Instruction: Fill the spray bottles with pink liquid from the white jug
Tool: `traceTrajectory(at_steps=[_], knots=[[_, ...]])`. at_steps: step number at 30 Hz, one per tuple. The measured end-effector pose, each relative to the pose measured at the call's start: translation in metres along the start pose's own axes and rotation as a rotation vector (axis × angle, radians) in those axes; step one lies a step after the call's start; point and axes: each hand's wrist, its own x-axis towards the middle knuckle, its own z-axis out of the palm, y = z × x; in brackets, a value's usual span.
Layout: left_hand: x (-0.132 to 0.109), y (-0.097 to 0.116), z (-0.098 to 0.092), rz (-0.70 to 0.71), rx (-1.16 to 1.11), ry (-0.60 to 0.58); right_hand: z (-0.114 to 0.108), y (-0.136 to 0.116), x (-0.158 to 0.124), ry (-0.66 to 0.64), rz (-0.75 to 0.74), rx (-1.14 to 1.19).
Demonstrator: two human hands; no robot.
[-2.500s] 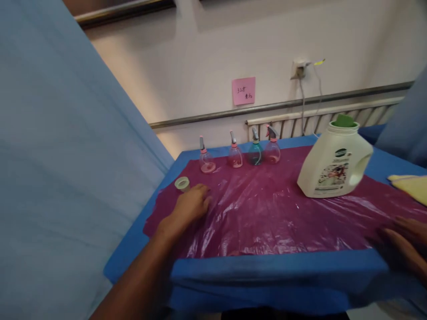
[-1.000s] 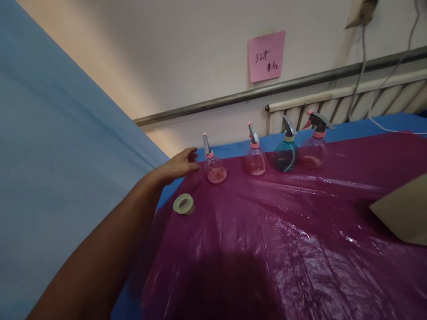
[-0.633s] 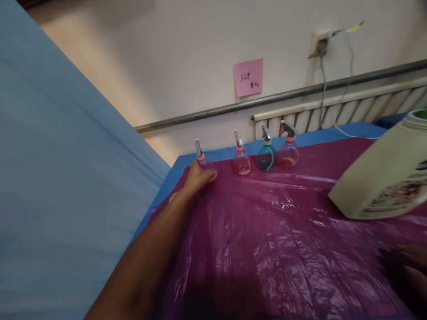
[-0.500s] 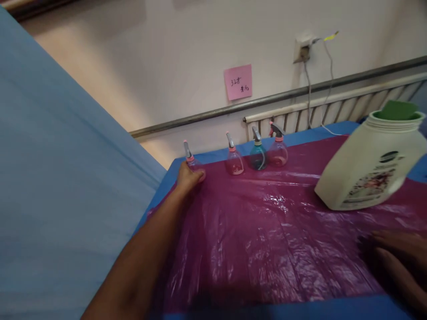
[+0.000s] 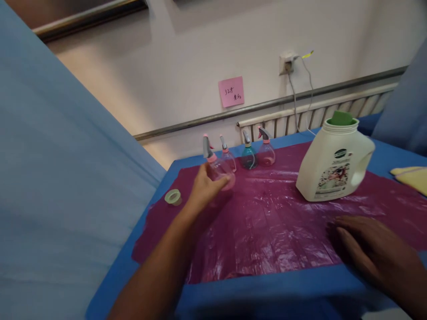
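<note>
The right hand [image 5: 367, 249] lies flat and open on the purple plastic sheet [image 5: 273, 231] near the front edge of the bench [image 5: 267, 289]. A bit farther back, the left hand [image 5: 207, 189] is wrapped around a small clear spray bottle [image 5: 218, 168] with a pink collar, held just above the sheet, with a green tape roll [image 5: 173, 196] lying to its left. Behind stand three more spray bottles [image 5: 248, 153] in a row and a big white jug [image 5: 333, 162] on the right.
</note>
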Motion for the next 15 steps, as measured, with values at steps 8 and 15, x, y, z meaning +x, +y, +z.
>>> traceTrajectory(at_steps=[8,15], knots=[[-0.067,0.016,0.078,0.065,-0.303,-0.164,-0.009,-0.033,0.028,-0.002,0.01,0.117],[-0.069,0.002,0.092,0.079,-0.315,-0.142,0.025,-0.121,0.148,-0.074,-0.062,0.342]])
